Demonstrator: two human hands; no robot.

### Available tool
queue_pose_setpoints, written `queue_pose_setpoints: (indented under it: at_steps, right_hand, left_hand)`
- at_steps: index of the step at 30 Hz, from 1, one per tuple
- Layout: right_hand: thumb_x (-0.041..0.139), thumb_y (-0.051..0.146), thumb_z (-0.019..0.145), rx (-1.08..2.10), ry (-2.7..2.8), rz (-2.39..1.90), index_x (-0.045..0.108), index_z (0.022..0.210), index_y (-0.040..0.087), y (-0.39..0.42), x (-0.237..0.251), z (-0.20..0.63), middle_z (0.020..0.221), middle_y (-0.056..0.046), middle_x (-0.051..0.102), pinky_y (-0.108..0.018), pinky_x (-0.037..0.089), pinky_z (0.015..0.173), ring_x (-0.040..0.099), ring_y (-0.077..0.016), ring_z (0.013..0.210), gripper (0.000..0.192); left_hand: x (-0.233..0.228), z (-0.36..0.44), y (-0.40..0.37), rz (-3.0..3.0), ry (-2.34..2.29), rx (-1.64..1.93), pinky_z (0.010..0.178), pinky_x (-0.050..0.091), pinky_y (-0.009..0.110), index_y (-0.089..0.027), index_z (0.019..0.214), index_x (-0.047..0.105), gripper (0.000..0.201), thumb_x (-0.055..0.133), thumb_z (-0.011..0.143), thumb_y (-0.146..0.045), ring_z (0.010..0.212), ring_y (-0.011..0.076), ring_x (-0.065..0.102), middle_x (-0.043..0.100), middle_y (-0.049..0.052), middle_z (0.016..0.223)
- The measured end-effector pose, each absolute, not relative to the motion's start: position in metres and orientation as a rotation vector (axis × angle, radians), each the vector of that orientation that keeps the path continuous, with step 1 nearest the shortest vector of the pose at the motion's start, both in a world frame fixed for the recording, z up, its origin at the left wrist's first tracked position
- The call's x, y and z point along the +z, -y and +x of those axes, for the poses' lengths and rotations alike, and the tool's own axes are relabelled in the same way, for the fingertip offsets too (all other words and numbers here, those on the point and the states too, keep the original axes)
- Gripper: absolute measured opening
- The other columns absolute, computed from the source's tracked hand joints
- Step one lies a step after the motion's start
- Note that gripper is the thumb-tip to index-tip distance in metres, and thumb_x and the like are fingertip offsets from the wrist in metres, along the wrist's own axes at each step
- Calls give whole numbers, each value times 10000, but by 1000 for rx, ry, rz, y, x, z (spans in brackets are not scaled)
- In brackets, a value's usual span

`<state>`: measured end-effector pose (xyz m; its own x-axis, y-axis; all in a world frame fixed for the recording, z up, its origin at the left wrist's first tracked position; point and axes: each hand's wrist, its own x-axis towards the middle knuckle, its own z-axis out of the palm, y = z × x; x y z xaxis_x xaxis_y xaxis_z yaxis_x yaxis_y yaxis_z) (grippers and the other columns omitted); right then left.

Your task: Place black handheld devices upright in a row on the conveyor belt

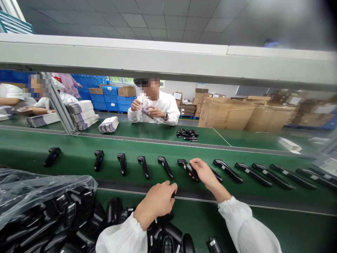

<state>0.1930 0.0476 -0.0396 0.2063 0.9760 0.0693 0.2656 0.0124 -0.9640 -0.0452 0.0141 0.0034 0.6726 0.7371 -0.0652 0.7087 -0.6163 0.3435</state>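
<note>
Both hands grip black handsets — right hand (202, 171) lays one handset (187, 167) slanting across the belt (79, 154), left hand (158, 202) clenches another

My right hand (204, 171) is out over the green belt (79, 149), where black handsets (143, 166) lie in a close row with thin strips of bare belt between them. Beyond the row the belt is bare up to its far rail. Near me, a heap of handsets (79, 218) under a plastic bag (34, 189) crowds my left hand (158, 202). The mat at my right (297, 228) is open.
</note>
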Motion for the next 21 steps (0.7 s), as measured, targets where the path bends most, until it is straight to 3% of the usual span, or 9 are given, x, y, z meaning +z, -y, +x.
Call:
queue_pose_setpoints:
  at_steps: [4, 7, 13, 15, 18, 21]
  right_hand:
    - [685, 426, 760, 1232, 741, -1233, 609, 901, 198, -42, -41, 223, 681, -19, 604, -265, 372, 445, 549, -170, 541, 278]
    - [709, 343, 724, 1217, 815, -1369, 667, 951, 181, -31, -51, 242, 824, -67, 668, -296, 444, 540, 615, -203, 682, 282]
    - [615, 318, 818, 624, 1468, -1689, 704, 1052, 243, -23, -74, 251, 1055, -59, 688, -381, 461, 869, 623, -255, 990, 262]
    - [540, 247, 873, 438, 1636, -1852, 654, 1183, 256, -23, -78, 245, 1136, -70, 673, -377, 445, 891, 606, -259, 1061, 330]
    - [434, 155, 929, 144, 1753, -2119, 462, 1408, 194, -25, -80, 234, 1199, -141, 641, -388, 443, 857, 582, -294, 1108, 482]
    - [390, 157, 963, -85, 1822, -2223, 451, 1397, 120, -27, -82, 229, 1195, -196, 618, -402, 432, 855, 571, -320, 1099, 440]
  left_hand:
    - [7, -48, -17, 2438, -1171, 205, 644, 428, 330, -227, 869, 630, 90, 569, 806, -208, 759, 276, 631, 661, 69, 861]
    - [8, -49, -23, 2356, -1204, 277, 635, 419, 326, -223, 896, 632, 113, 546, 833, -260, 764, 273, 624, 664, 78, 901]
    - [12, -48, -27, 2193, -1188, 470, 694, 430, 311, -231, 987, 674, 301, 436, 905, -397, 807, 231, 599, 597, 61, 986]
    - [16, -48, -25, 2126, -1159, 522, 683, 426, 302, -235, 979, 673, 341, 412, 918, -445, 775, 216, 579, 594, 49, 954]
    - [21, -50, -17, 1968, -1148, 584, 670, 419, 286, -255, 959, 650, 341, 440, 904, -518, 730, 193, 543, 609, 22, 926]
    - [18, -52, -7, 1769, -1179, 607, 701, 438, 277, -250, 884, 642, 364, 499, 860, -584, 800, 206, 555, 604, 18, 877]
